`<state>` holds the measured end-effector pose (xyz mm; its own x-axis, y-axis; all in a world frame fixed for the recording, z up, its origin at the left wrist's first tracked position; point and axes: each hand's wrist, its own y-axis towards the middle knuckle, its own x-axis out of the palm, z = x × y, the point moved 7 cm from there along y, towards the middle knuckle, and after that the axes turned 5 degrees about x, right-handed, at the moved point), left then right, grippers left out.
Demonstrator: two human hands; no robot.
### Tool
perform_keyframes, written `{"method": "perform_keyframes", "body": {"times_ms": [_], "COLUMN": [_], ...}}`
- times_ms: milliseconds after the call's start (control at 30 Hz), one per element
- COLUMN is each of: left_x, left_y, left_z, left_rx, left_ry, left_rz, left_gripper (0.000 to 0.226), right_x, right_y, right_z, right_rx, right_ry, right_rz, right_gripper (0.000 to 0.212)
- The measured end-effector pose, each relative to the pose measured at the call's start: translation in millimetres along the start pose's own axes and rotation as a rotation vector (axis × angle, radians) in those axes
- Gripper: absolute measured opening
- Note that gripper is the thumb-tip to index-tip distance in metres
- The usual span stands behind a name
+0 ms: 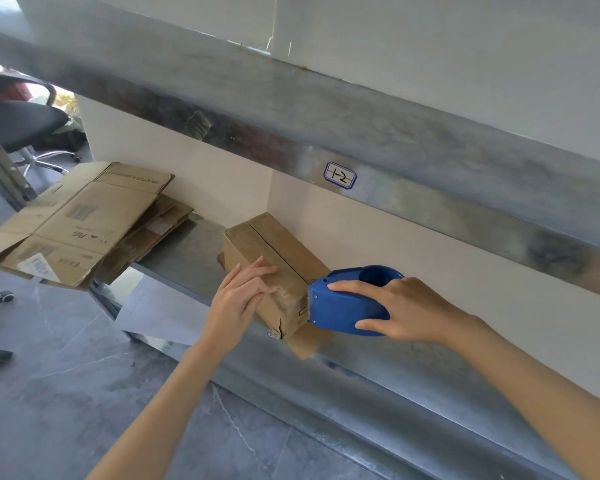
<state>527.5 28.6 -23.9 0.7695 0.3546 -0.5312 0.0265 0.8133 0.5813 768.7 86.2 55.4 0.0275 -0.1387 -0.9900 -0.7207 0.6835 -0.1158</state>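
Observation:
A small brown cardboard box (274,258) lies on a grey metal shelf (187,247), its closed flaps facing up. My left hand (238,299) presses flat on the box's near left side with straight fingers. My right hand (400,311) grips a blue tape dispenser (340,303), whose toothed front edge touches the box's near end. A loose flap (309,341) sticks out under that end.
Flattened cardboard boxes (80,223) are stacked on the shelf's left end and overhang its edge. An upper shelf beam carries a label reading 1-2 (340,174). A black office chair (21,123) stands at the far left. Grey tiled floor lies below.

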Motion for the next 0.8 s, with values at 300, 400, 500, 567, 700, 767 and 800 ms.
{"method": "perform_keyframes", "body": {"times_ms": [300,400,500,567,700,767,800], "left_x": [-3,-2,-3,-3,-1,-1,0], "left_y": [6,8,7,7,6,6,6], "left_z": [1,-3,-8,-8,0,2,2], "left_rx": [-0.060,-0.062,-0.066,-0.068,-0.016,-0.011,-0.012], "left_ry": [-0.077,-0.112,-0.138,-0.118,0.016,0.035,0.034], "left_rz": [-0.031,-0.062,-0.091,-0.094,-0.043,-0.017,-0.016], "left_gripper": [0.027,0.020,0.012,0.016,0.034,0.035,0.033], "right_x": [1,-1,0,0,0,0,0], "right_y": [1,0,-3,-4,-3,-2,-2], "right_z": [-1,0,1,0,-1,0,0], "right_rx": [0.013,0.018,0.019,0.019,0.021,0.022,0.023], "right_ry": [-0.018,-0.018,-0.023,-0.034,-0.023,-0.016,-0.013], "right_rz": [-0.016,-0.012,-0.021,-0.019,-0.019,-0.018,-0.019], "right_gripper": [0.073,0.072,0.073,0.074,0.072,0.072,0.072]}}
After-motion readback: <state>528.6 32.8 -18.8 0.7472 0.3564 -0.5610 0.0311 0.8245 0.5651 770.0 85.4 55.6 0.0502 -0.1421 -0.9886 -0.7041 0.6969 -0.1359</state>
